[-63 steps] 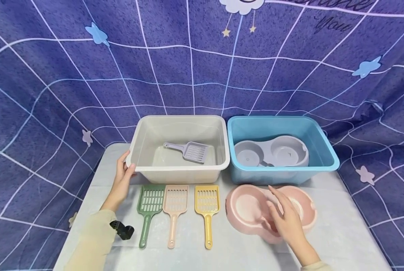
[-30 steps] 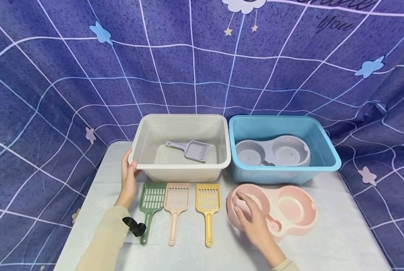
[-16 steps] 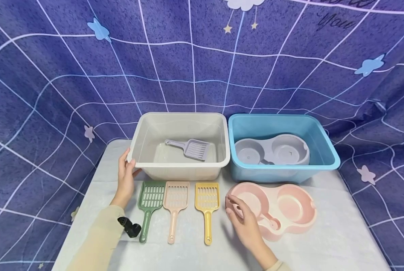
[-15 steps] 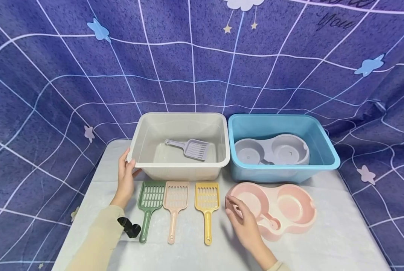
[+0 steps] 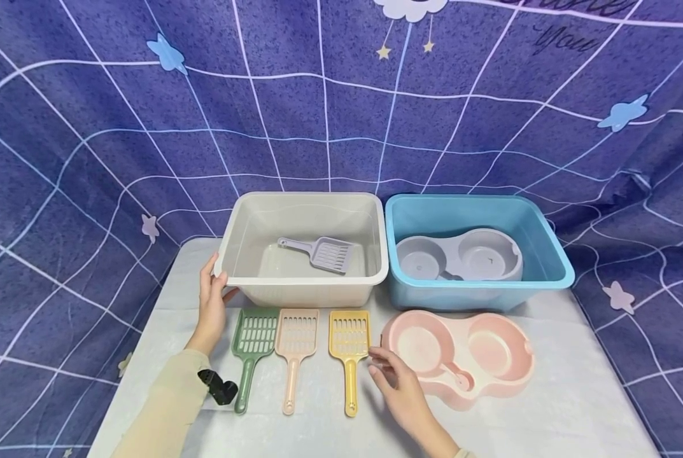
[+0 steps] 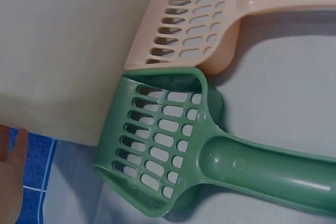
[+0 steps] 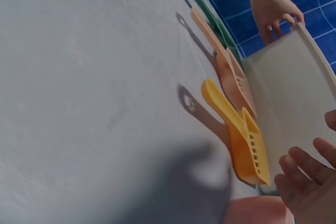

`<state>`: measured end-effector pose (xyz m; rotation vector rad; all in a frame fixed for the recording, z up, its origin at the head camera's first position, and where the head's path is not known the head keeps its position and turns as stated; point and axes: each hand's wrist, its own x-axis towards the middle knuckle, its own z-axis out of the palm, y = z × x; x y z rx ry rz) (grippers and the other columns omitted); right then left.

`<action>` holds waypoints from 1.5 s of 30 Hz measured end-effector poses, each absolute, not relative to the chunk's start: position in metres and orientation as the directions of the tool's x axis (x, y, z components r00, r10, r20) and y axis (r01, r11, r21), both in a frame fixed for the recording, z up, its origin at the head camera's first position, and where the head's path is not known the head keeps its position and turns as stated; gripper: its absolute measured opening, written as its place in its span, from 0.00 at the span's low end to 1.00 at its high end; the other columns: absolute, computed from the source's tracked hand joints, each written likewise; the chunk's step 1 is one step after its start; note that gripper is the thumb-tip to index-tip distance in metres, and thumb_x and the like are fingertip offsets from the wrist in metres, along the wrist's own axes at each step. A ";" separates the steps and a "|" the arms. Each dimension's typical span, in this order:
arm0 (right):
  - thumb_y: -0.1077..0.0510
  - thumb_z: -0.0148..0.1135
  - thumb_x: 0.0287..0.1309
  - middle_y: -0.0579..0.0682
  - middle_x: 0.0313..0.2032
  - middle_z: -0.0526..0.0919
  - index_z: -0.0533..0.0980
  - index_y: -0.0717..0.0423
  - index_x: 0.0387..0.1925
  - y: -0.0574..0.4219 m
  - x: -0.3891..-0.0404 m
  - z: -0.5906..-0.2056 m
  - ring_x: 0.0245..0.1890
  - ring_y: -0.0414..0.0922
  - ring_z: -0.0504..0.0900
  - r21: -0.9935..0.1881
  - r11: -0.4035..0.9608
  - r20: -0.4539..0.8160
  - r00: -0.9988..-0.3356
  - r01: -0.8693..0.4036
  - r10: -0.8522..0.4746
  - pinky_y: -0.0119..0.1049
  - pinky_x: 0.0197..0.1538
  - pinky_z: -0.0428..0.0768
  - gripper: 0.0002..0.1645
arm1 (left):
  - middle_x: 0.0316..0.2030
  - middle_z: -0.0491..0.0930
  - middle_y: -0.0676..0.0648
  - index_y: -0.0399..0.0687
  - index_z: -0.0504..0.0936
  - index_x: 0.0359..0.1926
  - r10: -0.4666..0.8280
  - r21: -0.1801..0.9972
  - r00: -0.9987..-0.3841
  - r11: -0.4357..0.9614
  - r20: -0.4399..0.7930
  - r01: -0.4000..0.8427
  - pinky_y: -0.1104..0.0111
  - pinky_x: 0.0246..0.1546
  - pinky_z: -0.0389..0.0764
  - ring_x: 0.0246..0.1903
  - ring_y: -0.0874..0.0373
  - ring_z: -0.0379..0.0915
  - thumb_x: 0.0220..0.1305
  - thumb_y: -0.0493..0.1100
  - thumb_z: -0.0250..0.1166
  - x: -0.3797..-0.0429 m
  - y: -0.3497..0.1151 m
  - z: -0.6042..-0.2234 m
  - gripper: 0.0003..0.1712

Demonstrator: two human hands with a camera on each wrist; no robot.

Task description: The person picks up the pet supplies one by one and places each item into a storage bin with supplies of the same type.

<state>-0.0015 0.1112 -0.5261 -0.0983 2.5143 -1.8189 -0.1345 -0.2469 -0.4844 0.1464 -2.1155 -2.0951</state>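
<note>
Clock bearings are as we read them in the head view. Left hand point(image 5: 208, 312): thumb and fingers bent over the near-left corner of the grey tub point(image 5: 307, 295), gripping its rim; the tub's body lies at two o'clock from it. Right hand point(image 5: 400, 390): fingers loosely bent and spread, grasping nothing. Yellow scoop point(image 5: 350, 369), the thing we take to be wanted: on the white cloth point(image 5: 318, 436), at ten o'clock from the right hand. Pink double bowl point(image 5: 460, 340): two o'clock from the same hand. Green scoop point(image 5: 249, 367): four o'clock from the left hand, with the peach scoop point(image 5: 293, 370) beside it at three o'clock. Blue tub point(image 5: 427, 296): three o'clock from the grey one. Step, in our judgement: a reach for the yellow scoop, not yet a grasp; the next move would call for the right fingers to close on its handle. Seen only from the head: a lavender scoop point(image 5: 320, 249) inside the grey tub and a grey double bowl point(image 5: 452, 249) inside the blue. Seen only from the right wrist: the yellow handle standing clear of the cloth above its shadow, and the right fingers apart from the scoop, where the head view makes them seem to meet. Seen best from the left wrist: green and peach heads touching, slots and raised walls plain.
</note>
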 end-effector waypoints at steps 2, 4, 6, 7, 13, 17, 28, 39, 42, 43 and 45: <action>0.58 0.62 0.66 0.51 0.51 0.82 0.76 0.56 0.58 0.110 0.000 -0.528 0.53 0.48 0.80 -0.942 0.334 -0.003 -0.996 -0.028 -0.093 0.45 0.59 0.76 0.20 | 0.66 0.60 0.42 0.60 0.45 0.79 -0.187 0.999 -0.982 0.017 0.040 0.038 0.50 0.65 0.62 0.59 0.54 0.63 0.80 0.45 0.38 -0.137 -0.249 -0.490 0.31; 0.56 0.62 0.67 0.50 0.51 0.82 0.76 0.55 0.58 0.110 0.001 -0.531 0.52 0.48 0.80 -0.934 0.356 -0.012 -0.994 -0.028 -0.109 0.46 0.58 0.76 0.20 | 0.66 0.60 0.43 0.61 0.45 0.79 -0.190 0.999 -0.981 0.015 0.046 0.044 0.52 0.64 0.63 0.58 0.56 0.64 0.80 0.47 0.38 -0.138 -0.249 -0.493 0.31; 0.54 0.61 0.67 0.49 0.51 0.83 0.77 0.54 0.58 0.109 0.002 -0.532 0.50 0.47 0.81 -0.925 0.379 -0.024 -0.993 -0.023 -0.119 0.45 0.57 0.77 0.20 | 0.66 0.60 0.43 0.61 0.45 0.79 -0.189 0.998 -0.980 0.014 0.058 0.056 0.53 0.63 0.63 0.58 0.56 0.64 0.80 0.47 0.38 -0.137 -0.247 -0.493 0.31; 0.53 0.61 0.67 0.48 0.50 0.83 0.77 0.53 0.57 0.109 0.003 -0.533 0.49 0.46 0.81 -0.921 0.389 -0.034 -0.992 -0.015 -0.119 0.44 0.55 0.77 0.20 | 0.66 0.60 0.43 0.61 0.45 0.79 -0.188 0.998 -0.980 0.014 0.061 0.060 0.53 0.63 0.63 0.58 0.55 0.64 0.80 0.48 0.39 -0.137 -0.246 -0.493 0.31; 0.52 0.60 0.68 0.49 0.42 0.86 0.80 0.59 0.52 0.106 0.002 -0.537 0.40 0.42 0.81 -0.914 0.405 -0.091 -0.989 0.035 -0.120 0.33 0.44 0.79 0.18 | 0.68 0.58 0.44 0.62 0.45 0.79 -0.213 0.998 -0.975 0.023 0.070 0.067 0.53 0.62 0.63 0.59 0.55 0.63 0.79 0.48 0.38 -0.131 -0.244 -0.491 0.31; 0.56 0.61 0.67 0.53 0.38 0.85 0.79 0.66 0.51 0.105 0.002 -0.537 0.38 0.45 0.83 -0.929 0.363 -0.136 -0.979 0.073 -0.150 0.31 0.40 0.80 0.18 | 0.69 0.57 0.45 0.61 0.45 0.79 -0.227 0.998 -0.972 -0.003 0.064 0.067 0.55 0.61 0.64 0.58 0.56 0.63 0.79 0.47 0.37 -0.131 -0.243 -0.490 0.31; 0.57 0.61 0.65 0.53 0.35 0.85 0.76 0.73 0.53 0.097 -0.001 -0.546 0.33 0.47 0.81 -0.940 0.236 -0.299 -0.926 0.245 -0.229 0.33 0.31 0.80 0.23 | 0.67 0.59 0.43 0.56 0.46 0.79 -0.241 0.997 -0.969 -0.048 0.046 0.059 0.55 0.61 0.63 0.57 0.55 0.64 0.79 0.43 0.38 -0.130 -0.240 -0.484 0.31; 0.61 0.57 0.66 0.53 0.31 0.84 0.69 0.81 0.56 0.092 -0.005 -0.550 0.29 0.43 0.81 -0.921 0.103 -0.390 -0.888 0.376 -0.242 0.40 0.36 0.85 0.27 | 0.64 0.59 0.35 0.49 0.47 0.78 -0.238 0.994 -0.969 -0.060 0.070 0.087 0.52 0.61 0.62 0.50 0.64 0.65 0.79 0.44 0.38 -0.126 -0.229 -0.468 0.31; 0.62 0.57 0.65 0.53 0.31 0.84 0.68 0.82 0.56 0.091 -0.005 -0.552 0.28 0.42 0.81 -0.917 0.086 -0.399 -0.881 0.390 -0.255 0.39 0.35 0.85 0.27 | 0.64 0.59 0.36 0.49 0.47 0.78 -0.246 0.994 -0.967 -0.068 0.070 0.090 0.53 0.61 0.62 0.51 0.62 0.65 0.78 0.44 0.38 -0.127 -0.229 -0.470 0.31; 0.62 0.57 0.65 0.53 0.31 0.84 0.68 0.83 0.56 0.091 -0.005 -0.553 0.27 0.41 0.81 -0.915 0.078 -0.402 -0.879 0.395 -0.256 0.39 0.34 0.85 0.27 | 0.64 0.59 0.36 0.49 0.47 0.78 -0.249 0.993 -0.966 -0.070 0.070 0.091 0.53 0.60 0.63 0.52 0.60 0.65 0.78 0.44 0.38 -0.127 -0.229 -0.470 0.31; 0.64 0.58 0.63 0.53 0.32 0.84 0.67 0.83 0.56 0.092 -0.005 -0.555 0.27 0.41 0.80 -0.914 0.061 -0.403 -0.876 0.402 -0.264 0.37 0.34 0.84 0.27 | 0.65 0.59 0.36 0.49 0.48 0.78 -0.252 0.993 -0.965 -0.072 0.074 0.095 0.54 0.60 0.63 0.54 0.57 0.65 0.78 0.43 0.38 -0.127 -0.229 -0.470 0.31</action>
